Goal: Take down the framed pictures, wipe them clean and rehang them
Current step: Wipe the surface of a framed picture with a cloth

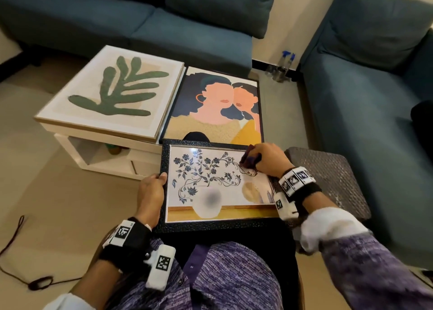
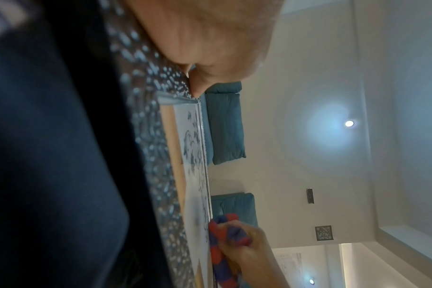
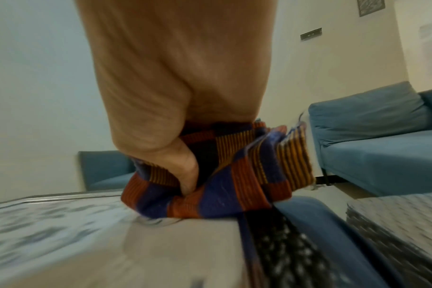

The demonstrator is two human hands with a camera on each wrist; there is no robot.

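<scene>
A flower-vase picture (image 1: 218, 185) in a dark, pebbled frame lies face up across your lap. Your left hand (image 1: 152, 190) grips its left edge, thumb on top of the frame and fingers curled under, keeping it steady. Your right hand (image 1: 264, 159) is bunched around a red-and-blue striped cloth (image 3: 222, 175) and presses it onto the glazing near the top right corner, so the wiping step looks under way. The front looks glossy and reflects a ceiling light; expect it to be smooth, rigid and breakable, so hold it by the textured frame edges rather than the face, and press lightly. Just beyond your knees, a portrait picture (image 1: 218, 105) leans against a low white table (image 1: 112, 155), and a green leaf picture (image 1: 112, 91) lies flat on top of that table. These two appear larger and probably need both hands at opposite sides. Farther off stand blue sofas (image 1: 140, 16) and spray bottles (image 1: 281, 68) on the floor.
</scene>
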